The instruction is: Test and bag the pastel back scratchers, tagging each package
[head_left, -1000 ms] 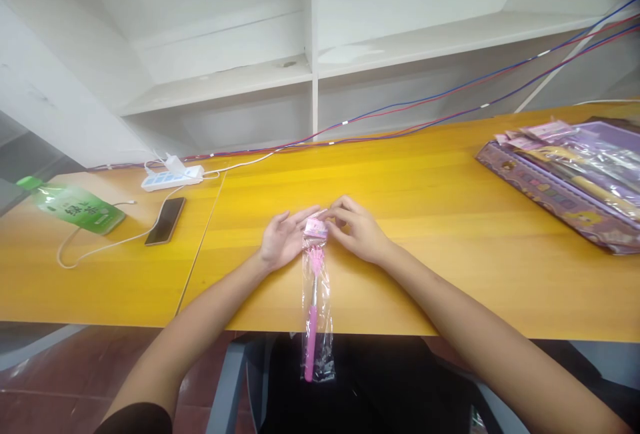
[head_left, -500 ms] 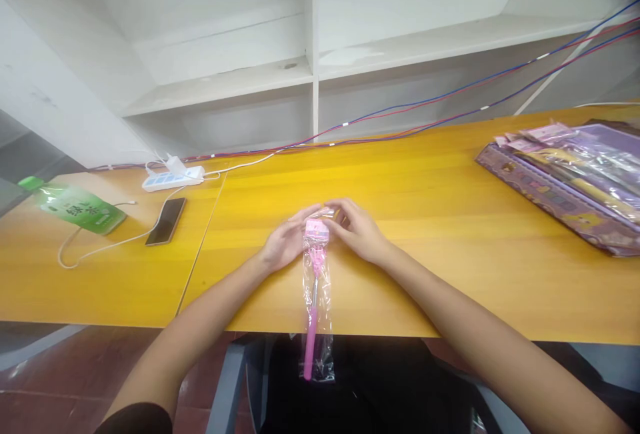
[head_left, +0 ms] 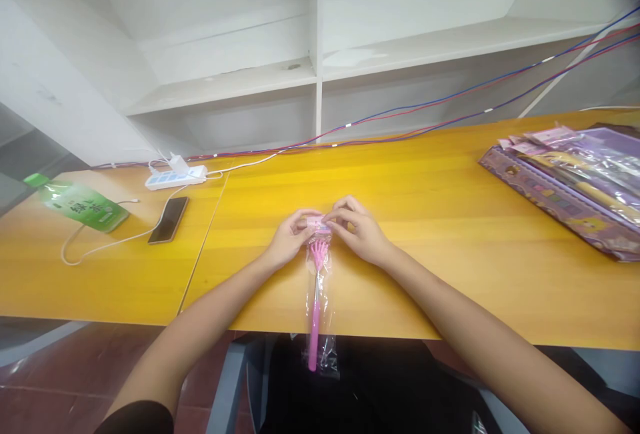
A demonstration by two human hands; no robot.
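A pink back scratcher in a clear plastic bag (head_left: 317,287) lies on the yellow table (head_left: 425,221), its handle end hanging over the near edge. The bag's pink header card sits at the far end. My left hand (head_left: 290,241) pinches the left side of that header, fingers closed on it. My right hand (head_left: 357,231) pinches the right side of the same header. Both hands rest on the tabletop, almost touching each other.
A purple tray (head_left: 560,201) of packaged items sits at the right. On the left lie a dark phone (head_left: 169,219) on a white cable, a white power strip (head_left: 175,177) and a green drink pouch (head_left: 83,204). Red and blue wires run along the back below white shelves.
My left hand turned from open, palm up, to closed on the bag's header. The fingers of both hands came together at the top of the bag.
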